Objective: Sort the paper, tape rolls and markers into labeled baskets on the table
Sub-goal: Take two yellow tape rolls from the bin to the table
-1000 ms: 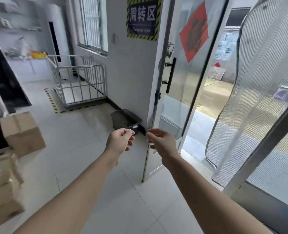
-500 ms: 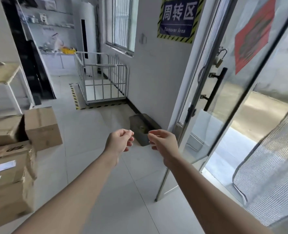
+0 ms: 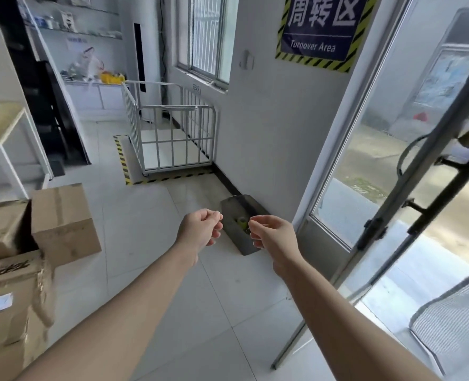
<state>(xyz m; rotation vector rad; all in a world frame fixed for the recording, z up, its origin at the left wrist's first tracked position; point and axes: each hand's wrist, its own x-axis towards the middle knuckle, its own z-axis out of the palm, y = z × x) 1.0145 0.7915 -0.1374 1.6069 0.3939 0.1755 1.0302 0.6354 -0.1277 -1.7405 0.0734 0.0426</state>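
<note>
Left hand (image 3: 200, 229) and right hand (image 3: 273, 237) are both held out in front, close together but not touching. Each has its thumb tip against the forefinger and the other fingers curled in, with nothing I can see pinched. Just behind them a dark bin (image 3: 240, 206) sits on the floor against the white wall, with what looks like a yellow-green tape roll (image 3: 241, 221) inside — too small to be sure. Cardboard boxes (image 3: 63, 221) are stacked off to the left, a glass door (image 3: 409, 204) stands open on the right, and a white railed cage (image 3: 173, 133) is further back under the window.
</note>
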